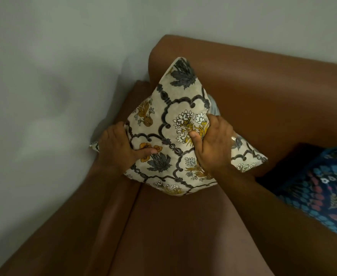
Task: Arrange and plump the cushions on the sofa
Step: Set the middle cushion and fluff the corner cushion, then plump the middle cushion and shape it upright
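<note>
Against the left edge, wall: we see a plain grey-green painted wall (pixel 44 96) running behind the sofa corner.
Armrest: our brown leather sofa (pixel 183 226) has its padded arm along the left, just beside the wall.
Left hand: our left hand (pixel 121 148) grips the cushion's left side, thumb laid across the printed front, fingers (pixel 111 134) curled round the edge and closed on the fabric.
Cushion: the cream square cushion with grey scrollwork and yellow flowers (pixel 169 124) stands on one corner like a diamond, in the sofa's corner, its lowest point touching the seat and its top against the backrest.
Right hand: our right hand (pixel 213 144) clamps the cushion's right side, thumb pressed into the front, fingers wrapped behind, out of sight.
Far right: a dark blue patterned cushion with teal and red motifs (pixel 326 196) lies on the seat, near but apart from the cream one.
</note>
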Motion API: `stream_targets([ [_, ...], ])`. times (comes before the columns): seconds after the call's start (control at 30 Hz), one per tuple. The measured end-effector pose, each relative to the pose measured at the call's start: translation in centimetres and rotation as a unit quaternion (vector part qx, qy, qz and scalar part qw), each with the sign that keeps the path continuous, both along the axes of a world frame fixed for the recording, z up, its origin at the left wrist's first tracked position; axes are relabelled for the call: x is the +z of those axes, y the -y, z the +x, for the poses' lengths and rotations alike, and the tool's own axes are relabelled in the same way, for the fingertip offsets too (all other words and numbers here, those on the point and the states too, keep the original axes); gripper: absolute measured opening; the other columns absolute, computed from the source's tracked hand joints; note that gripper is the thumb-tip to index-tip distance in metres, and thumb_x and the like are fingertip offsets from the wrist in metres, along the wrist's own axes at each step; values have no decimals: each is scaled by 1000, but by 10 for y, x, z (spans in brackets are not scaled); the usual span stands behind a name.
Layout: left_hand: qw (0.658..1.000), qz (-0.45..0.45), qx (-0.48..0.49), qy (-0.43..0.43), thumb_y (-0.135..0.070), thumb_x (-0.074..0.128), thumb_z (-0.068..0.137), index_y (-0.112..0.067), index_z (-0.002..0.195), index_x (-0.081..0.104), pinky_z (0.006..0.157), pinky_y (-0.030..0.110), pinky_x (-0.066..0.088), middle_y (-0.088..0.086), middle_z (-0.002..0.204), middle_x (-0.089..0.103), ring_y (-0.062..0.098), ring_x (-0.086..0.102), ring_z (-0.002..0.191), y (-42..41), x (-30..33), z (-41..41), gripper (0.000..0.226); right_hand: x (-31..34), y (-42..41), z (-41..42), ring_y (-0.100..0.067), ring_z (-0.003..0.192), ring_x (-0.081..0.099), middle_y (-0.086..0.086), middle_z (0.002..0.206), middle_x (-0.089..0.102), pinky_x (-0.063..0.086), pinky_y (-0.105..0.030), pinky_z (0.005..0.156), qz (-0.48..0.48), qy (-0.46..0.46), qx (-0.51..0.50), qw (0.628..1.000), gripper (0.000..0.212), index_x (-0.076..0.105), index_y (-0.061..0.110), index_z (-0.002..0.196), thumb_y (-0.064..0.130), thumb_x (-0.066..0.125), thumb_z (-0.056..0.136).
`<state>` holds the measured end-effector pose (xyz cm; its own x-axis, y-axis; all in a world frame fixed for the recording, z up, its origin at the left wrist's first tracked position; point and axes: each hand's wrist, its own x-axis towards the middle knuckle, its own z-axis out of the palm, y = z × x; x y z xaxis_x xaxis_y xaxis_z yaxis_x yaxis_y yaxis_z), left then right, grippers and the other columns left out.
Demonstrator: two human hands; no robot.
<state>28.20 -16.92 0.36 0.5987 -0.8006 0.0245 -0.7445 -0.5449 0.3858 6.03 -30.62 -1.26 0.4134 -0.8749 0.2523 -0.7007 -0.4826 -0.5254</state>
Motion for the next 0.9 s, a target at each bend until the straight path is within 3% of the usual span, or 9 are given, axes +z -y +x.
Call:
stream_targets([
  [0.2, 998, -58, -12, 16, -106, 44, 51, 1, 151, 33, 113, 60, 39, 27, 148, 48, 46, 46, 137, -11, 12, -13, 147, 26, -8, -35, -38, 131, 45, -22, 140, 48, 33, -61, 110, 1, 3, 1, 1000, 85, 37, 10, 147, 76, 24, 94],
  [0.3, 983, -161, 80, 25, -95, 54, 66, 5, 148, 37, 112, 54, 41, 29, 144, 48, 45, 47, 135, -31, 19, -40, 130, 48, -13, -73, -39, 138, 38, -25, 147, 43, 31, -61, 114, 17, 29, -19, 999, 89, 37, 8, 150, 76, 26, 93],
  [0.4, 962, -232, 134, -47, -81, 56, 83, 3, 147, 39, 110, 55, 43, 29, 142, 51, 45, 52, 132, -58, 13, -118, 107, 68, -27, -130, -40, 141, 35, -26, 150, 38, 32, -52, 114, 32, 53, -44, 997, 86, 35, 9, 152, 74, 28, 96],
  [0.5, 984, -152, 5, -98, -81, 52, 85, 10, 136, 55, 103, 57, 48, 31, 134, 59, 51, 59, 123, -71, 14, -232, 104, 82, -52, -209, -41, 137, 41, -24, 145, 45, 34, -52, 112, 50, 34, -87, 994, 83, 40, 7, 148, 72, 29, 98],
  [0.57, 981, -96, -112, -130, -85, 49, 83, 5, 133, 61, 101, 55, 50, 26, 133, 63, 48, 62, 122, -59, 29, -302, 104, 85, -67, -276, -43, 132, 45, -24, 140, 49, 38, -58, 108, 65, 1, -140, 988, 83, 43, 5, 146, 71, 30, 98],
  [0.63, 969, -95, -190, -123, -88, 46, 82, -2, 135, 61, 102, 52, 49, 23, 139, 61, 45, 61, 127, -28, 43, -350, 102, 85, -75, -344, -43, 132, 45, -24, 140, 50, 39, -59, 107, 80, -30, -209, 974, 86, 43, 5, 146, 74, 30, 96],
  [0.77, 934, -134, -330, -35, -85, 55, 74, -7, 144, 48, 112, 57, 41, 25, 151, 51, 46, 48, 141, 67, 66, -406, 105, 71, -54, -447, -41, 122, 51, -22, 131, 57, 44, -49, 95, 109, -18, -317, 942, 85, 49, 3, 138, 74, 35, 94],
  [0.83, 916, -65, -394, 46, -88, 53, 68, -8, 153, 39, 120, 58, 30, 25, 160, 40, 46, 34, 151, 116, 79, -424, 117, 41, -30, -484, -42, 119, 54, -22, 128, 58, 46, -45, 90, 158, 48, -349, 922, 90, 49, 2, 136, 79, 35, 92],
  [0.9, 895, 59, -426, 120, -92, 54, 65, -11, 163, 21, 127, 56, 6, 19, 170, 24, 40, 14, 159, 158, 79, -441, 131, 4, -6, -504, -34, 127, 54, -15, 139, 56, 48, -51, 103, 217, 138, -356, 898, 91, 42, 11, 145, 83, 37, 89],
])
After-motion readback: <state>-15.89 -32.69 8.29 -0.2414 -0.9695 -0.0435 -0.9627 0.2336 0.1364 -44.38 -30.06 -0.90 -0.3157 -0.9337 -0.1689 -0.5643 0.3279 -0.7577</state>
